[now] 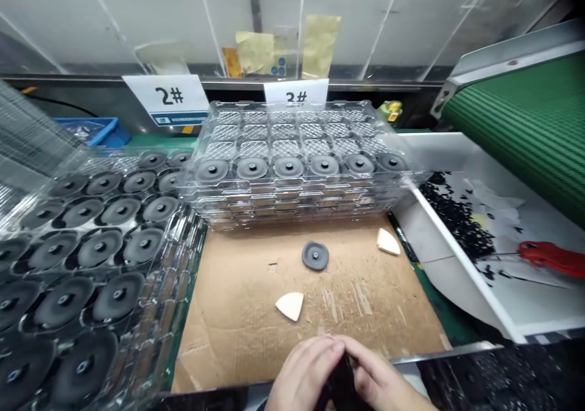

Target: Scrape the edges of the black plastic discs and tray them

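Observation:
At the bottom edge of the head view, my left hand [301,371] and my right hand [381,377] meet at the fingertips. Both are closed around a black piece [342,383], mostly covered by fingers and cut off by the frame, so its kind is not clear. Just beyond them, a cream-white wedge-shaped pad [290,306] lies on a cardboard sheet [237,344]. A loose dark grey round disc with a small central stud [315,255] rests farther out on the cardboard. Another white wedge-shaped pad [388,242] is near its far right corner.
Stacked clear plastic trays [301,185] stand behind the cardboard, a row of grey discs in the top one. More disc-filled trays [155,295] line the left. A white bin [457,255] holds black scraps and a red-handled tool [551,258], below a green conveyor belt [525,118].

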A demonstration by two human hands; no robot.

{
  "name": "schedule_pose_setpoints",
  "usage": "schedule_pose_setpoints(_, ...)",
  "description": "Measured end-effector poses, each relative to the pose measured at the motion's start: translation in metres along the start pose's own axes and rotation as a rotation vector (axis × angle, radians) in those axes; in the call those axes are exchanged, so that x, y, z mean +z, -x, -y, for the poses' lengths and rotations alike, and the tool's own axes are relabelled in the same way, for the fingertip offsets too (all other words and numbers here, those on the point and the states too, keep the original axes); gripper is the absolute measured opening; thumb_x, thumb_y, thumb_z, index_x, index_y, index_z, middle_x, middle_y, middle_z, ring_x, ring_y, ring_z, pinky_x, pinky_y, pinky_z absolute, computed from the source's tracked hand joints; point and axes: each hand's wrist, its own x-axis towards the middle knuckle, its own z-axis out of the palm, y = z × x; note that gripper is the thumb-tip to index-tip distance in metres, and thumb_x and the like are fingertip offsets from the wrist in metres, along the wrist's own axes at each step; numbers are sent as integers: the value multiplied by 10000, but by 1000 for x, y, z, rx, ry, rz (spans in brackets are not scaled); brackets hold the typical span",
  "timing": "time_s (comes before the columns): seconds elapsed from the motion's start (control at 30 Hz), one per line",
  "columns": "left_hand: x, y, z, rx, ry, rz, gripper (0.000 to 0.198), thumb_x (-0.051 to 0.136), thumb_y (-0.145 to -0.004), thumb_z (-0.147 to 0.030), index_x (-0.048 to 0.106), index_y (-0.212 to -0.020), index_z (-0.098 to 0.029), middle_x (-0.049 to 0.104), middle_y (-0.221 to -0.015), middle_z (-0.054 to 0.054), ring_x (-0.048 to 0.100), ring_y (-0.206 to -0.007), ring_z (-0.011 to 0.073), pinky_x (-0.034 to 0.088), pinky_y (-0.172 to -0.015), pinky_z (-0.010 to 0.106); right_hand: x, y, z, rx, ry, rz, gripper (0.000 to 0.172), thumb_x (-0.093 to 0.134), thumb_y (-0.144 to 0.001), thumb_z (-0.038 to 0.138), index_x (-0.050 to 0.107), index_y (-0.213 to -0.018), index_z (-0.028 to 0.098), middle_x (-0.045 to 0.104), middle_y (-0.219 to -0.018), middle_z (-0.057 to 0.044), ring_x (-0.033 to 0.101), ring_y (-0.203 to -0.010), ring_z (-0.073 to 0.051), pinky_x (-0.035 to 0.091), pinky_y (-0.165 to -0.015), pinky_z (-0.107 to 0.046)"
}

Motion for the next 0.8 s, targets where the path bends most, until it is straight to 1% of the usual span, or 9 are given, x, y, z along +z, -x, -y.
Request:
schedule_pose_setpoints(0.07,-7,8,0,-265,341,-220,635,768,-658,-259,557,-1249,-350,638,-1247,88,562,-1176,301,438,-1014,374,4,-16,-3,-22,237,-106,680,235,-872,682,565,-1211,194,661,-770,-64,654,-585,-174,543,-651,-318)
schedule_pose_setpoints(0.13,-15,14,-1,-476,736,-420,663,782,-627,-335,548,-1246,-364,625,-1259,89,551,-1185,313,454,-996,405,9,-38,-9,-54,452,-240,564,278,-924,571,547,-1234,185,639,-855,-81,627,-542,-162,540,-614,-341)
schedule_pose_setpoints(0.23,-30,22,-2,-603,1137,-586,563,768,-643,-371,596,-1179,-345,633,-1240,78,569,-1164,298,448,-997,432,21,-70,-22,-124,584,-327,406,449,-894,436,581,-1181,181,563,-1060,-146,638,-814,-248,515,-765,-447)
schedule_pose_setpoints(0.33,-45,30,-6,-597,1236,-690,470,768,-654,-341,644,-1106,-319,653,-1214,72,586,-1146,273,406,-1038,428,35,-84,-36,-235,617,-312,272,449,-897,329,615,-1050,177,564,-1083,-147,598,-974,-260,493,-844,-430)
schedule_pose_setpoints(0.47,-54,34,-11,-574,1231,-722,530,809,-569,-365,666,-1075,-300,682,-1165,81,616,-1100,277,407,-1037,429,37,-84,-30,-365,630,-223,210,461,-902,295,626,-978,188,656,-874,-85,634,-830,-206,518,-754,-342)
schedule_pose_setpoints(0.57,-53,29,-14,-570,1214,-688,590,828,-524,-367,667,-1086,-289,687,-1151,82,637,-1059,276,439,-1008,420,36,-82,6,-401,644,-208,180,495,-890,281,650,-946,208,673,-796,-43,632,-730,-177,507,-675,-300)
schedule_pose_setpoints(0.67,-49,25,-18,-558,1196,-655,631,846,-492,-364,671,-1091,-265,694,-1129,80,639,-1045,265,475,-969,380,50,-72,52,-473,608,-277,232,458,-912,252,605,-1086,208,676,-959,-52,617,-827,-168,492,-688,-283)
schedule_pose_setpoints(0.7,-48,24,-20,-557,1194,-641,629,843,-500,-373,672,-1094,-257,698,-1116,80,632,-1054,260,480,-961,363,57,-66,65,-560,580,-295,252,447,-912,230,590,-1115,185,673,-1001,-69,608,-875,-180,488,-723,-301)
schedule_pose_setpoints(0.8,-45,26,-25,-569,1192,-602,577,836,-533,-354,678,-1080,-267,704,-1099,57,625,-1057,233,497,-920,300,76,-49,89,-702,564,-144,250,431,-892,153,598,-1075,123,678,-901,-78,601,-815,-176,482,-732,-310)
